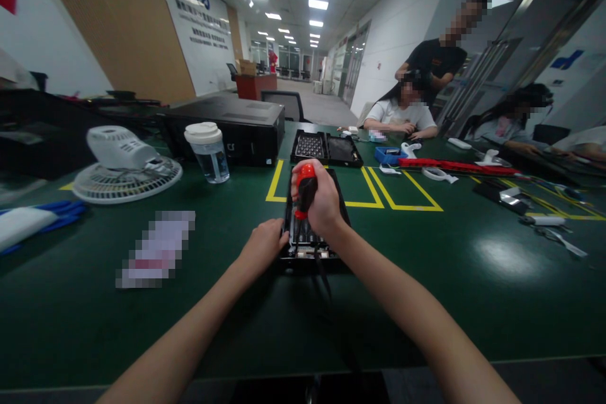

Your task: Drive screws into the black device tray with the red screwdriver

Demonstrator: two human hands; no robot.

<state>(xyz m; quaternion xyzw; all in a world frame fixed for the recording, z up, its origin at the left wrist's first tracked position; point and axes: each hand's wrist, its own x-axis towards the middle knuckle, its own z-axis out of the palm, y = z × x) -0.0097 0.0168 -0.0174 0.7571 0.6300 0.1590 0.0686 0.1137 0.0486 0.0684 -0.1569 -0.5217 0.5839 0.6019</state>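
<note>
My right hand [326, 201] is wrapped round the red and black handle of a screwdriver [307, 186]. Its shaft points down into a shallow black case [341, 259] lying open in front of me. Whether the tip touches a screw cannot be made out. My left hand [265, 243] grips the case's left edge, thumb towards the near end. Small pale and metallic parts [307, 254] show inside that near end, and a dark strap or cable hangs over the near side. The right hand hides much of the case's middle.
Behind the case lies another open black case [310, 146]. A lidded cup [213, 154], a white fan [125, 167] and a large black box [250, 132] stand to the left. A blue tray [391, 155] is at right. Other people sit and stand beyond the table [402, 341].
</note>
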